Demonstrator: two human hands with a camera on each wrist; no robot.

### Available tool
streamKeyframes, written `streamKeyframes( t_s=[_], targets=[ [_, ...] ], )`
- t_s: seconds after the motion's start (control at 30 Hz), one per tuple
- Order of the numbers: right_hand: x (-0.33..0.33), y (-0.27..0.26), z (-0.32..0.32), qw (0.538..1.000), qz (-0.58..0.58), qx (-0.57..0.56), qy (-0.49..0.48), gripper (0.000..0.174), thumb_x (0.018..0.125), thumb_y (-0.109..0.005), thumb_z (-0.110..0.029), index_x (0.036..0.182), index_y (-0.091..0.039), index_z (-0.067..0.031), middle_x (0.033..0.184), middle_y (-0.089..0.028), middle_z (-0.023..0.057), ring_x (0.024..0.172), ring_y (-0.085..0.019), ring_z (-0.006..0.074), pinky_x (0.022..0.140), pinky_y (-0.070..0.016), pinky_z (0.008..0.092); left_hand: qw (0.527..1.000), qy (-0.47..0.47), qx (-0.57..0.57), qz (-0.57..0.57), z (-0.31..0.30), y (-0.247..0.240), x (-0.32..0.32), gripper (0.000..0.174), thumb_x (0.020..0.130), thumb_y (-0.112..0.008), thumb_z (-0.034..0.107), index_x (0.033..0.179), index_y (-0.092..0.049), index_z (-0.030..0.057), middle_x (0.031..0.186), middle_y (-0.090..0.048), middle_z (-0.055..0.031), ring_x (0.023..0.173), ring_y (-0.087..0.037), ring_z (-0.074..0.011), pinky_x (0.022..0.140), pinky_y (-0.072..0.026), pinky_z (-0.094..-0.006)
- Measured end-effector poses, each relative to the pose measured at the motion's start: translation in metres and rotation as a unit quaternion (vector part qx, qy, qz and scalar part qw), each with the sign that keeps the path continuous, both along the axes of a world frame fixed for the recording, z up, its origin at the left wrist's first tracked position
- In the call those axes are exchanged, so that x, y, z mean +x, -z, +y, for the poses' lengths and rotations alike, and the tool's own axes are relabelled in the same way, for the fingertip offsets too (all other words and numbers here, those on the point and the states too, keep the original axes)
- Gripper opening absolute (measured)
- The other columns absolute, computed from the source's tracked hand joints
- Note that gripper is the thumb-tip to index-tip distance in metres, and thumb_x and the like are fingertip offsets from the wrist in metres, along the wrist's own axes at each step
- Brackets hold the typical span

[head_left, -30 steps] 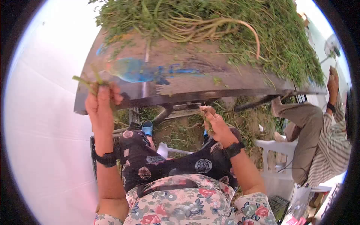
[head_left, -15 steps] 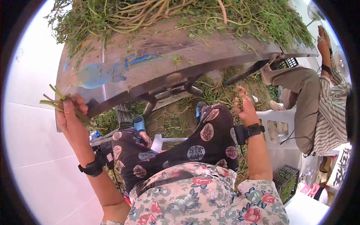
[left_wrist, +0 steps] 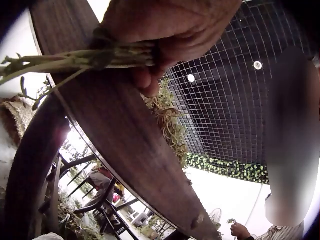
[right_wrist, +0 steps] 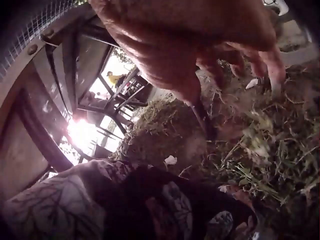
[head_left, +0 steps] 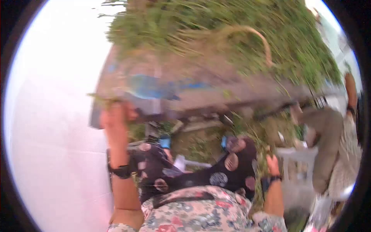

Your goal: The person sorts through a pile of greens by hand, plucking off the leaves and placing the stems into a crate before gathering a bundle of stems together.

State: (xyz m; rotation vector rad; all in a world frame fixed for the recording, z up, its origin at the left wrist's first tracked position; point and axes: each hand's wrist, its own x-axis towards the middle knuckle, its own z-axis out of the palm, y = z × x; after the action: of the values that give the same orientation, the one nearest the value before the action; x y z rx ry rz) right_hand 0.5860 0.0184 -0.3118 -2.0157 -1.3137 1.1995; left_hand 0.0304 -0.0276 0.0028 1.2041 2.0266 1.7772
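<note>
My left hand (head_left: 116, 120) pinches a small bunch of green stems (left_wrist: 75, 62) at the left front corner of the wooden table (head_left: 185, 94). In the left wrist view the stem ends stick out from under the curled fingers of the left hand (left_wrist: 172, 25). My right hand (head_left: 273, 165) hangs low beside my right knee, to the right of the seat. Seen from the right wrist, the right hand (right_wrist: 190, 45) has loose, spread fingers pointing down over floor litter (right_wrist: 265, 150), and no stem shows in its grasp. Blur softens the head view.
A large heap of leafy greens (head_left: 239, 34) covers the table's back. At the right, another person's leg (head_left: 324, 143) is beside a white plastic chair (head_left: 288, 154). Dark table legs (right_wrist: 42, 130) stand under the tabletop. A white wall (head_left: 54, 116) rises at the left.
My right hand has moved from near the table's front edge out to the right, past my knee, its fingers loosening. The left hand still holds its stems by the corner. The head view has swung.
</note>
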Motion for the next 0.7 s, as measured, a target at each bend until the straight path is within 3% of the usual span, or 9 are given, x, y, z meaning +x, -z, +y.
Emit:
streamKeyframes(
  t_s=[0.07,0.1,0.13,0.17,0.2,0.4,0.47,0.63,0.7],
  targets=[
    [0.006,0.009,-0.002,0.999,-0.005,0.036,-0.007,0.034,0.083,-0.052,-0.025,0.103,-0.058,0.0024,0.093,-0.063,0.0165,0.086,-0.058,0.0265,0.078,-0.0438,0.0381,0.999,0.035,-0.014,0.009,-0.001,0.002,-0.006,0.025,0.093,-0.043,0.018,0.081,-0.055,-0.0009,0.068,-0.060,-0.0058,0.058,-0.057,-0.0119,0.052,-0.0466,-0.0250],
    [0.030,0.043,0.004,0.999,0.000,0.021,0.030,0.022,0.085,-0.050,-0.023,0.086,-0.054,-0.0014,0.084,-0.057,0.0050,0.071,-0.051,0.0133,0.052,-0.0408,0.0308,0.999,0.035,-0.003,0.007,0.000,-0.003,0.000,0.025,0.094,-0.043,0.019,0.082,-0.054,-0.0005,0.068,-0.059,-0.0051,0.058,-0.056,-0.0110,0.052,-0.0461,-0.0248],
    [0.005,-0.004,-0.001,0.990,-0.054,0.104,-0.072,0.024,0.086,-0.049,-0.025,0.071,-0.049,-0.0067,0.071,-0.054,0.0019,0.060,-0.049,0.0113,0.045,-0.0350,0.0291,0.998,0.055,0.007,0.004,0.000,-0.004,-0.001,0.024,0.094,-0.042,0.018,0.083,-0.054,0.0000,0.069,-0.059,-0.0043,0.058,-0.055,-0.0095,0.053,-0.0454,-0.0235],
    [0.025,0.032,0.014,0.999,-0.015,0.029,0.041,0.028,0.088,-0.048,-0.026,0.064,-0.046,-0.0105,0.061,-0.052,0.0014,0.050,-0.046,0.0108,0.043,-0.0340,0.0266,0.997,0.061,0.032,-0.040,0.002,-0.006,0.003,0.027,0.094,-0.043,0.022,0.082,-0.053,0.0011,0.066,-0.056,-0.0036,0.056,-0.052,-0.0096,0.052,-0.0430,-0.0234],
    [-0.017,-0.006,0.015,0.975,0.134,0.050,0.170,0.030,0.089,-0.046,-0.026,0.063,-0.045,-0.0101,0.055,-0.050,0.0016,0.046,-0.043,0.0102,0.041,-0.0336,0.0258,0.992,0.075,0.058,-0.086,0.002,-0.008,0.004,0.030,0.095,-0.043,0.026,0.080,-0.052,0.0023,0.062,-0.053,-0.0029,0.054,-0.050,-0.0096,0.051,-0.0406,-0.0232],
    [-0.046,-0.050,0.066,0.975,0.100,0.187,-0.069,0.032,0.090,-0.045,-0.028,0.072,-0.049,-0.0012,0.061,-0.054,0.0040,0.054,-0.051,0.0123,0.049,-0.0419,0.0280,0.991,0.131,0.034,-0.023,-0.009,-0.014,0.001,0.033,0.094,-0.042,0.032,0.078,-0.048,0.0035,0.057,-0.046,0.0001,0.051,-0.042,-0.0083,0.048,-0.0334,-0.0236],
    [-0.119,-0.155,0.045,0.963,0.087,0.232,-0.109,0.030,0.090,-0.045,-0.026,0.079,-0.052,0.0015,0.066,-0.055,0.0059,0.060,-0.054,0.0142,0.056,-0.0449,0.0294,0.982,0.180,0.016,-0.049,-0.014,-0.017,0.015,0.029,0.093,-0.042,0.028,0.082,-0.050,0.0026,0.057,-0.047,-0.0013,0.052,-0.044,-0.0090,0.048,-0.0352,-0.0253],
    [-0.237,-0.305,0.003,0.898,0.193,0.212,-0.332,0.033,0.074,-0.049,-0.005,0.106,-0.053,0.0029,0.093,-0.063,0.0121,0.087,-0.061,0.0192,0.079,-0.0467,0.0307,0.932,0.329,-0.042,0.148,-0.029,0.013,0.067,0.023,0.089,-0.045,0.021,0.100,-0.055,0.0026,0.066,-0.058,-0.0131,0.056,-0.056,-0.0264,0.055,-0.0443,-0.0345],
    [-0.273,-0.308,-0.011,0.871,0.189,0.187,-0.413,0.031,0.077,-0.051,-0.013,0.105,-0.056,0.0011,0.094,-0.061,0.0089,0.085,-0.059,0.0175,0.078,-0.0468,0.0320,0.871,0.457,-0.181,0.018,-0.039,-0.009,0.085,0.032,0.089,-0.045,0.022,0.116,-0.047,0.0048,0.079,-0.058,-0.0188,0.072,-0.058,-0.0357,0.065,-0.0454,-0.0422]
  ],
)
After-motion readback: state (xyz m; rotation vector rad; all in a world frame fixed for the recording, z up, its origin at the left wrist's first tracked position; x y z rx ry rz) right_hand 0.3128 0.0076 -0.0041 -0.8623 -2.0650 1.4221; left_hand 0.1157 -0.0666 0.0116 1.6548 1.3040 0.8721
